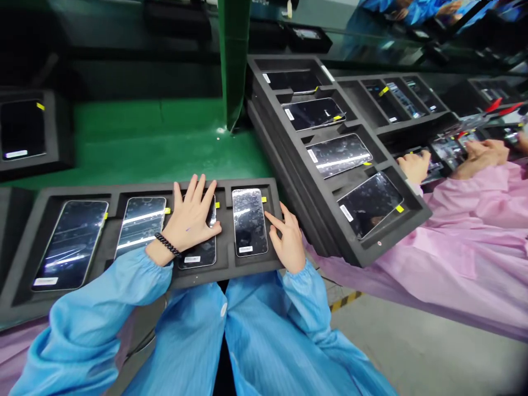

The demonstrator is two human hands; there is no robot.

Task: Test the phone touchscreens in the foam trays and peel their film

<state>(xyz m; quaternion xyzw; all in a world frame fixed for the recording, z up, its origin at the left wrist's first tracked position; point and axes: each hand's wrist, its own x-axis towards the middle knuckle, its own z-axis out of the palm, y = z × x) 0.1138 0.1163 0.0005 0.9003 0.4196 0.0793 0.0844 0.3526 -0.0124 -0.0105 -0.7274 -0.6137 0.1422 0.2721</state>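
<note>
A black foam tray (pixel 144 192) lies across my lap and holds several glass-faced smartphones in separate slots, each with a small yellow tab. My left hand (pixel 192 217), wearing a black beaded bracelet, lies spread over the third smartphone (pixel 202 254) and hides most of it. Its thumb reaches toward the brightly reflecting fourth smartphone (pixel 249 223). My right hand (pixel 289 239) rests on the tray's right end, its index finger at that phone's right edge. Neither hand is closed around anything. Farther left lie two more smartphones (pixel 70 245) (pixel 141 225).
A stack of foam trays (pixel 330 154) holding smartphones angles away on the right. A co-worker in a pink smock (pixel 466 236) handles phones beyond it. A green bench surface (pixel 148 143), a green upright (pixel 234 55) and another tray (pixel 28 132) lie ahead.
</note>
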